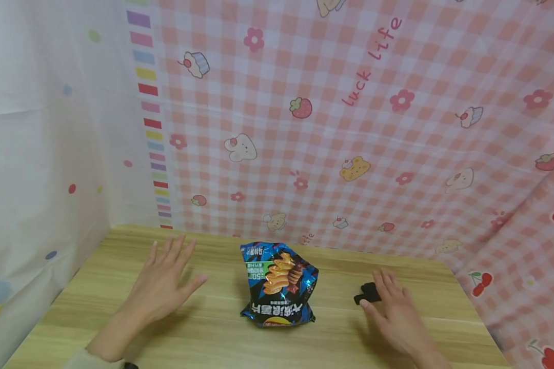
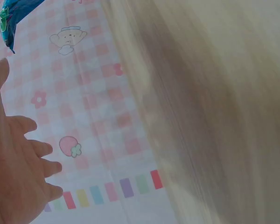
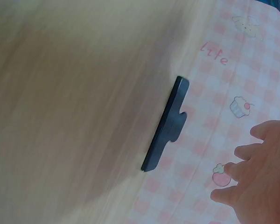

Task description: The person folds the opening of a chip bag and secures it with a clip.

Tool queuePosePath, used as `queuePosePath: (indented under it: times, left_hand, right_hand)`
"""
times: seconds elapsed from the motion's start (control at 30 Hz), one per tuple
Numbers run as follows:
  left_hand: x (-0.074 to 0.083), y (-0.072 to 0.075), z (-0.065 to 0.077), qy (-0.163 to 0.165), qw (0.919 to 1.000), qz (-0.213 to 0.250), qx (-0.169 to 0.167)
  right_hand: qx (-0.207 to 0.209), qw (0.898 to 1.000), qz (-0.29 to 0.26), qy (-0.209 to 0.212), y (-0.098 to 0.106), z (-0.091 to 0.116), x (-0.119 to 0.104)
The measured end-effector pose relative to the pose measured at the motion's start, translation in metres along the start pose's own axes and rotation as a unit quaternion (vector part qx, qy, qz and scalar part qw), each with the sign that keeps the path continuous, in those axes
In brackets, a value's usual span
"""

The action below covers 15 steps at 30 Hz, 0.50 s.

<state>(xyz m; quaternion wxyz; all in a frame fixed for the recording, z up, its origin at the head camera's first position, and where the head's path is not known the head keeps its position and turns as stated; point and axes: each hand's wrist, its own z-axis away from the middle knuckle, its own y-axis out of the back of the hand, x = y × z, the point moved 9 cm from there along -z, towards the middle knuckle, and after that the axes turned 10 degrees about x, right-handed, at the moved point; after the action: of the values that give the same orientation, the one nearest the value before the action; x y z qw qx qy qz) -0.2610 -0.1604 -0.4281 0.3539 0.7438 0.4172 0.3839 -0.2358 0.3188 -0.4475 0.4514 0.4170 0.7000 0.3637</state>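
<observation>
At lower centre, a glossy, crinkled chip bag (image 1: 279, 287) rests on the wood-grained tabletop (image 1: 208, 333) between the left hand (image 1: 159, 284) and right hand (image 1: 394, 312), both empty, fingers extended (a bar-shaped black clip (image 1: 368, 292) near the right).

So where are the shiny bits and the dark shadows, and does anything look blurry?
Head view: bright glints on the crinkly chip bag, soft shadows on the table; left wrist view: a broad dark shadow with fuzzy edges along the wood, whose grain looks blurry at the right; right wrist view: another soft shadow on the wood, but the black clip has fairly crisp edges.
</observation>
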Motion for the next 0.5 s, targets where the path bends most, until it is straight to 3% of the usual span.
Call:
queuePosePath:
  times: [0.5]
  left_hand:
    - [0.019,0.004,-0.015,-0.015,0.9989,0.027,0.035]
  right_hand:
    - [0.046,0.998,-0.024,0.022,-0.003,-0.005,-0.031]
